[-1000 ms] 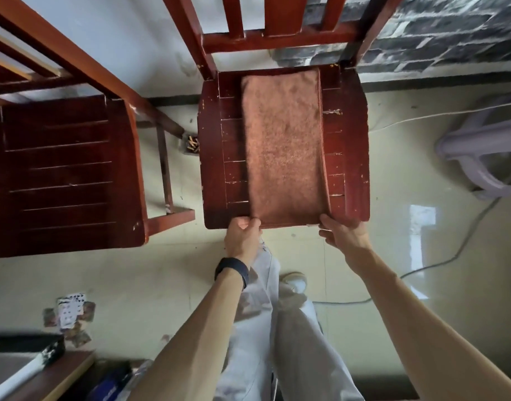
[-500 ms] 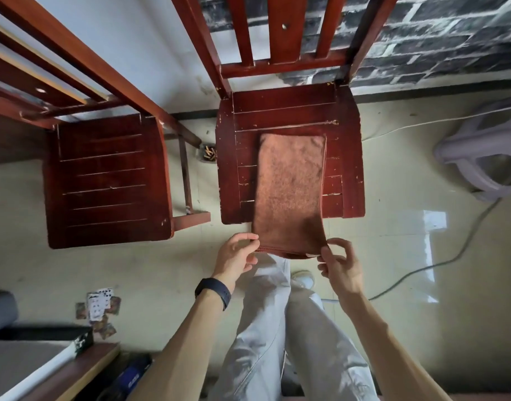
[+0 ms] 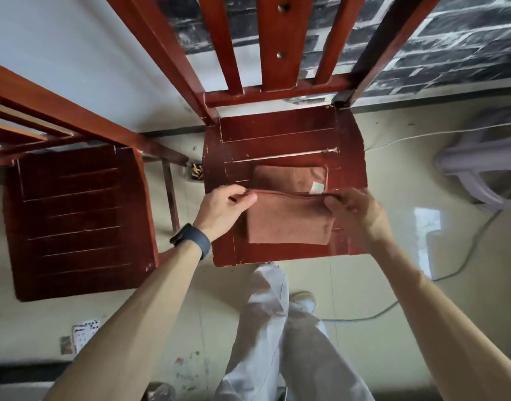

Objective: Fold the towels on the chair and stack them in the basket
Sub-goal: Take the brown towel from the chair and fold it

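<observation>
I see the brown towel (image 3: 289, 224) on the seat of the red chair (image 3: 277, 134), folded partly over itself. My left hand (image 3: 224, 211) pinches the left end of its lifted edge. My right hand (image 3: 354, 211), a bit blurry, pinches the right end. A small tag (image 3: 317, 187) shows just behind that edge. Another chair (image 3: 75, 221) stands to the left.

Rust-brown towel (image 3: 289, 224) with pale label, dark red wooden chair (image 3: 277, 134), black wristband (image 3: 192, 240), grey brick-patterned wall (image 3: 451, 47), cream floor (image 3: 364, 285)
</observation>
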